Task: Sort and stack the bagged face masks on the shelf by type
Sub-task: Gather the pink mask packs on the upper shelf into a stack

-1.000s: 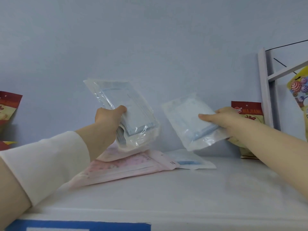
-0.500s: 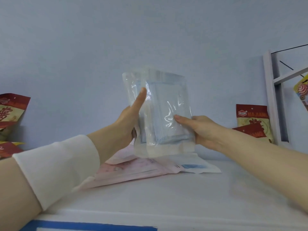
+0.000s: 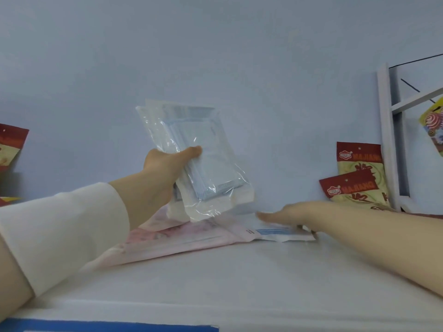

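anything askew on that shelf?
Yes. The pink mask bags lie fanned and skewed on the shelf, not squared up, and one blue-labelled bag sits against their right end, types mixed. The clear bags in the left hand are slightly fanned too.

Stacked mask bags (image 3: 203,164) in left hand (image 3: 167,166), above flat mask bags (image 3: 182,238) lying on shelf (image 3: 239,279). Single mask bag (image 3: 282,233) lies just right of these, under right hand (image 3: 292,213). Snack packets (image 3: 357,178) at back wall, far right; lone packet (image 3: 10,147) far left.

Left hand (image 3: 165,168) gripping clear mask bags (image 3: 211,164) tilted, right hand (image 3: 294,212) (blurred) flat over blue-labelled bag (image 3: 275,232) on shelf (image 3: 239,283)
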Demonstrator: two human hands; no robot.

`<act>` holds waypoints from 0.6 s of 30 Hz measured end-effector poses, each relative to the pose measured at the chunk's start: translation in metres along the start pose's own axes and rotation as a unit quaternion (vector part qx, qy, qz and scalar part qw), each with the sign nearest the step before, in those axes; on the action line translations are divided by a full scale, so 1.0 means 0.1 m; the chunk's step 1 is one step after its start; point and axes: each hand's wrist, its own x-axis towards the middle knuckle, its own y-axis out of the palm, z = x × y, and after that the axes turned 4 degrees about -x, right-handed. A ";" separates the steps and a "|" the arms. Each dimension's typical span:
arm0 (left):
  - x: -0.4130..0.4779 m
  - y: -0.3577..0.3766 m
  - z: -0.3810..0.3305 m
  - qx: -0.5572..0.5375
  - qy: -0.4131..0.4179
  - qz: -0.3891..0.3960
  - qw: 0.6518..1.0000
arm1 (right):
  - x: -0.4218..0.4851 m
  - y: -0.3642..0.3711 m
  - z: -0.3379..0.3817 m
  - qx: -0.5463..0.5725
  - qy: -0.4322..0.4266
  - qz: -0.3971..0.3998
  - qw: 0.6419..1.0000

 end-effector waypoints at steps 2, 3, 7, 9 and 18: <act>-0.01 0.01 0.01 0.001 -0.005 0.007 1.000 | 0.07 0.05 0.04 -0.028 0.007 -0.007 1.000; -0.02 0.01 0.02 0.004 -0.007 0.011 1.000 | 0.12 0.04 0.05 -0.021 0.011 -0.014 1.000; -0.01 0.01 0.03 0.012 -0.003 0.015 1.000 | 0.25 -0.07 0.01 0.127 0.045 -0.014 0.991; -0.01 0.01 0.03 0.013 -0.002 0.014 1.000 | 0.28 -0.14 -0.05 0.200 0.040 -0.037 0.978; -0.06 0.02 0.01 -0.008 -0.019 0.014 1.000 | 0.10 -0.69 -0.28 0.500 -0.122 -0.188 0.836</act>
